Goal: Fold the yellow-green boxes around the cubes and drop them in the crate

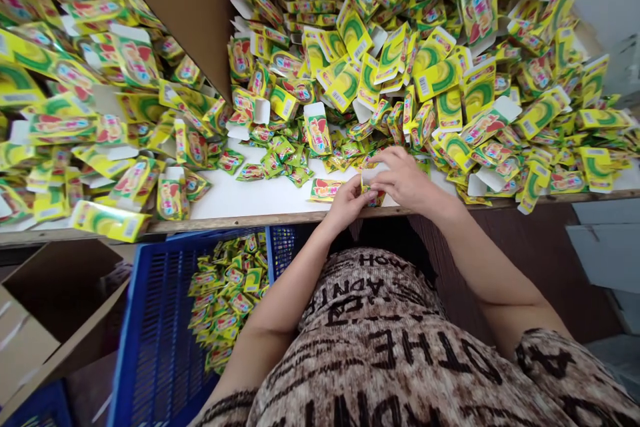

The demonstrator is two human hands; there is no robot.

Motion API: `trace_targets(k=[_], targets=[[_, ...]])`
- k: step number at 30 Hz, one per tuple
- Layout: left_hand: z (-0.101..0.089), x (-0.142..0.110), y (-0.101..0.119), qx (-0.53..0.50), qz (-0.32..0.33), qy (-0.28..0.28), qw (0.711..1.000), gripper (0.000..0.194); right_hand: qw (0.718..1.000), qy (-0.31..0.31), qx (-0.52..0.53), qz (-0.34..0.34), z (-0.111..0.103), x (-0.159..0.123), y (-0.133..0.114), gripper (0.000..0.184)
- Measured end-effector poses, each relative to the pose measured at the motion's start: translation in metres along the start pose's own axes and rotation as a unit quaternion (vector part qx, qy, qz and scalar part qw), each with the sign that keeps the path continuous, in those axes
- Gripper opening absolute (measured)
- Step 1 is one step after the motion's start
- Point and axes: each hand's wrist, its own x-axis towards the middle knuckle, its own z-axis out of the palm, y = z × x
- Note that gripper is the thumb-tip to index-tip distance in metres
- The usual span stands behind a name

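Observation:
At the front edge of the white table, my left hand (350, 203) is closed around a small yellow candy box (369, 177), with a pale flap or inner side showing. My right hand (403, 177) is bent over the same box from the right, fingers closed at its upper end; the fingers partly hide the box. Just left of my left hand a printed yellow box (324, 190) lies flat. Small green-yellow candy packets (285, 157) are heaped behind it, and a box with a raised white flap (317, 130) leans there.
Large piles of open yellow boxes (430, 73) cover the table's back and right. A brown cardboard panel (185, 7) divides them from the left pile (100, 120). Below the edge sit a blue crate (150, 320) holding many packed boxes (233, 293) and an open carton (30, 327).

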Motion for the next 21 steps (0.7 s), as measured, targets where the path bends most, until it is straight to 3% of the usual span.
trace_targets(k=[3, 6, 8, 10, 12, 14, 18, 21], targets=[[0.000, -0.002, 0.004, -0.009, 0.018, -0.011, 1.000, 0.043, 0.987, 0.082, 0.128, 0.042, 0.013, -0.015, 0.006, 0.020], [0.000, -0.005, 0.013, -0.048, -0.016, -0.005, 0.999, 0.043, 0.909, 0.191, 0.320, 0.186, 0.029, -0.030, 0.005, 0.023], [-0.001, -0.006, 0.020, -0.103, -0.059, -0.013, 0.993, 0.037, 0.847, 0.171, 0.436, 0.252, 0.041, -0.034, 0.000, 0.028], [-0.002, -0.004, 0.027, -0.153, -0.105, -0.032, 0.982, 0.034, 0.808, 0.133, 0.500, 0.281, 0.051, -0.032, -0.006, 0.026], [-0.001, -0.002, 0.030, -0.183, -0.135, -0.035, 0.973, 0.039, 0.798, 0.143, 0.508, 0.292, 0.056, -0.027, -0.010, 0.023], [0.003, 0.001, 0.030, -0.193, -0.125, 0.011, 0.973, 0.036, 0.804, 0.182, 0.490, 0.285, 0.058, -0.020, -0.011, 0.024], [0.008, 0.002, 0.022, -0.128, -0.013, 0.148, 0.981, 0.026, 0.809, 0.202, 0.488, 0.255, 0.056, -0.013, -0.001, 0.031], [0.008, 0.003, 0.014, -0.062, 0.037, 0.184, 0.980, 0.026, 0.803, 0.203, 0.503, 0.247, 0.055, -0.011, 0.005, 0.031]])
